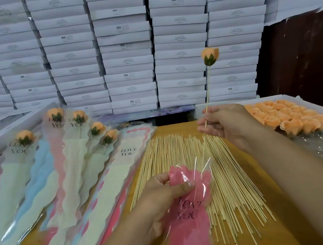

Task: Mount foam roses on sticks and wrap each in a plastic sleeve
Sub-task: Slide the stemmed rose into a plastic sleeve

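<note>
Right hand (223, 124) pinches a stick (207, 91) near its lower part, orange rose (210, 55) mounted on top, well above the fingers. The stick's lower end runs down from that hand into the mouth of the pink sleeve (186, 201). Left hand (163, 194) grips the sleeve's upper edge, thumb on top, fingers curled. Loose sticks (189, 173) lie beneath both hands; wrapped roses (61, 151) left of the left hand, bare roses (288, 117) right of the right.
</note>
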Demonstrator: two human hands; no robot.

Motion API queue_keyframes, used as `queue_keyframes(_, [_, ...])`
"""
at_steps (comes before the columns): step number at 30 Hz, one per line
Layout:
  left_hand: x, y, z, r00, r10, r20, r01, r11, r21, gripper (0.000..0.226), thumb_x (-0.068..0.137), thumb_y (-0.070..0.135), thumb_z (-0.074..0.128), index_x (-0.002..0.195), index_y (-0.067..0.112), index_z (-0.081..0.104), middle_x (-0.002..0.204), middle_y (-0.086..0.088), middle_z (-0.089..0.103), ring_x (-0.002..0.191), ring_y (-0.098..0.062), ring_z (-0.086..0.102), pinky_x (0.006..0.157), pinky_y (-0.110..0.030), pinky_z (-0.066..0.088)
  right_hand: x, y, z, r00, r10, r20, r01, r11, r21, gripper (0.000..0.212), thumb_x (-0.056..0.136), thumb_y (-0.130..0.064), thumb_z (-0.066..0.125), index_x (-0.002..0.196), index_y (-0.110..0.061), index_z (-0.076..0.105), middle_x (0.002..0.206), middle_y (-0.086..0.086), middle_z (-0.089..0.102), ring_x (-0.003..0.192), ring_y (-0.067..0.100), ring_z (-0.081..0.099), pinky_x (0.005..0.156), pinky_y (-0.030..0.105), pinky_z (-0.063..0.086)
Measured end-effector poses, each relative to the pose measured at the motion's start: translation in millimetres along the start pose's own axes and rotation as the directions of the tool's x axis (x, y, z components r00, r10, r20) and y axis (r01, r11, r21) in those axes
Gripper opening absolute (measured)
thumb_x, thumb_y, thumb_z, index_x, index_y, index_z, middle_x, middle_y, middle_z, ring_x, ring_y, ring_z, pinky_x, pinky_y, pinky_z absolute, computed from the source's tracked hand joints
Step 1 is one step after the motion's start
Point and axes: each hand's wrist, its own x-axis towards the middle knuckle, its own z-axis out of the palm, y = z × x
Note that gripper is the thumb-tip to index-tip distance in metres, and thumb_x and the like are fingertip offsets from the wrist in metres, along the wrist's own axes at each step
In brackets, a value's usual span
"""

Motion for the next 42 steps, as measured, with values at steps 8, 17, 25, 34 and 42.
queue_keyframes(8, [-4,3,1,1.000,-0.012,0.010,0.012,1.000,-0.004,0.036,0.077,0.002,0.079,0.111,-0.002,0.068,0.102,-0.028,0.073,0.100,-0.047,0.067,0.097,-0.066,0.049,-8,14,10,0.998,0.034,0.060,-0.033,0.999,-0.027,0.007,0.096,0.003,0.058,0.100,-0.001,0.062,0.074,0.013,0.076,0.067,0.025,0.076,0.050,0.020,0.056])
queue_keyframes(17, [-2,2,-1,0.999,-0.005,0.043,0.006,1.000,-0.028,0.037,0.068,-0.002,0.082,0.103,0.000,0.070,0.102,-0.030,0.072,0.104,-0.051,0.062,0.100,-0.069,0.044,-11,20,14,0.996,0.034,0.077,-0.031,0.998,-0.049,0.008,0.096,0.002,0.059,0.100,-0.003,0.064,0.075,0.011,0.077,0.071,0.025,0.076,0.053,0.020,0.056])
queue_keyframes(25, [2,-3,-4,0.998,0.039,0.055,-0.040,0.999,0.008,0.065,0.068,-0.012,0.083,0.125,-0.002,0.056,0.103,-0.027,0.072,0.083,-0.033,0.070,0.091,-0.053,0.056,-13,20,11,0.996,0.026,0.084,-0.021,0.998,-0.063,0.009,0.096,-0.001,0.060,0.103,-0.004,0.064,0.078,0.009,0.077,0.073,0.023,0.076,0.052,0.020,0.056])
queue_keyframes(34, [2,-1,-3,0.993,0.102,0.066,-0.102,0.995,-0.008,0.021,0.075,-0.013,0.076,0.083,0.007,0.075,0.083,-0.022,0.071,0.078,-0.036,0.068,0.073,-0.050,0.057,-17,25,3,0.988,0.048,0.150,-0.014,0.976,-0.217,0.006,0.092,-0.009,0.069,0.097,-0.008,0.072,0.085,0.006,0.078,0.070,0.012,0.071,0.057,0.019,0.057])
queue_keyframes(42, [-2,1,-2,0.995,0.084,0.045,-0.084,0.996,-0.016,0.032,0.074,-0.012,0.077,0.103,-0.002,0.072,0.097,-0.023,0.074,0.080,-0.030,0.071,0.072,-0.040,0.061,-22,35,-1,0.980,0.086,0.178,-0.031,0.957,-0.290,0.011,0.087,-0.016,0.075,0.097,-0.013,0.076,0.091,0.002,0.079,0.083,0.011,0.071,0.076,0.026,0.053])
